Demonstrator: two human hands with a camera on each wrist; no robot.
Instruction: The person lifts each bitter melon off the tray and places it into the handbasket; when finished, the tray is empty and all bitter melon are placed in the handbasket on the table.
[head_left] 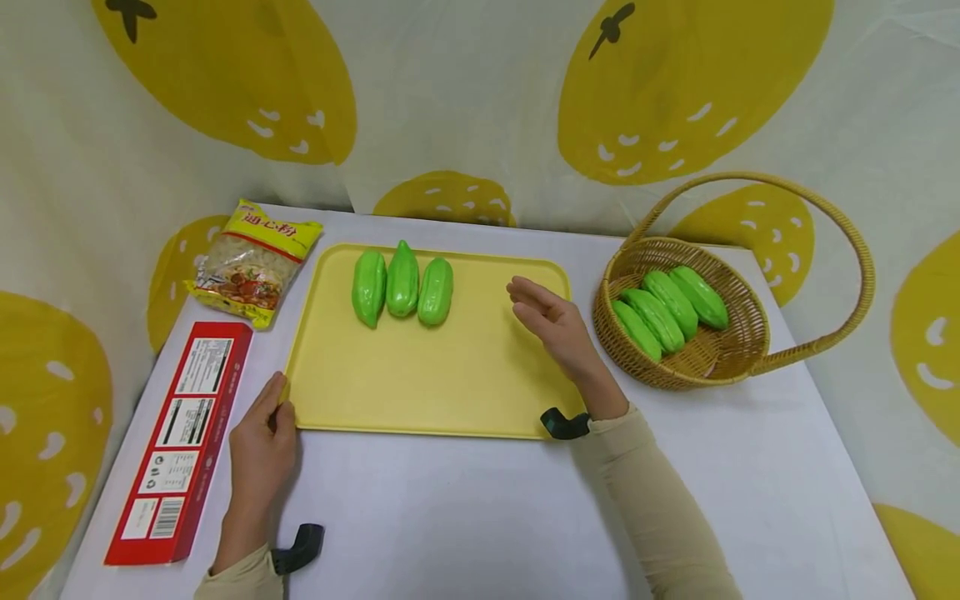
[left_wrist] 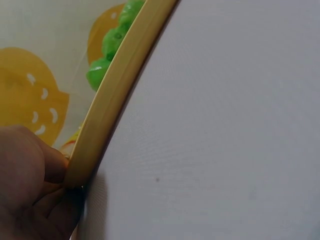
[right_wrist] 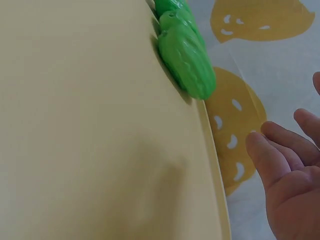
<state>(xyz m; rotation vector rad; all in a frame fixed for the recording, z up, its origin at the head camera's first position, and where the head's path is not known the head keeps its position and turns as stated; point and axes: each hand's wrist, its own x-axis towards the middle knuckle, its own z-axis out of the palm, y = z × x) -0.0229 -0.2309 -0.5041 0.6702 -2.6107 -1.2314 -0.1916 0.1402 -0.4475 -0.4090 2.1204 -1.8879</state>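
A yellow tray (head_left: 450, 392) lies on the table, with three glossy green elongated fruits or vegetables (head_left: 402, 283) side by side near its back left. At the tray's front left corner my left hand (head_left: 261, 442) holds the rim; in the left wrist view the thumb (left_wrist: 50, 165) and fingers sit around that corner. My right hand (head_left: 555, 329) hovers over the tray's right side, fingers extended and nothing held. In the right wrist view, a shadow falls on the tray below it. A wicker basket (head_left: 682, 379) right of the tray contains several similar green pieces (head_left: 678, 304).
Left of the tray are a yellow bag of dry food (head_left: 255, 262) and a long red box (head_left: 180, 450). The basket's tall handle (head_left: 862, 267) leans out to the right. A fruit-print cloth (head_left: 465, 100) hangs behind the white-covered table (head_left: 450, 517).
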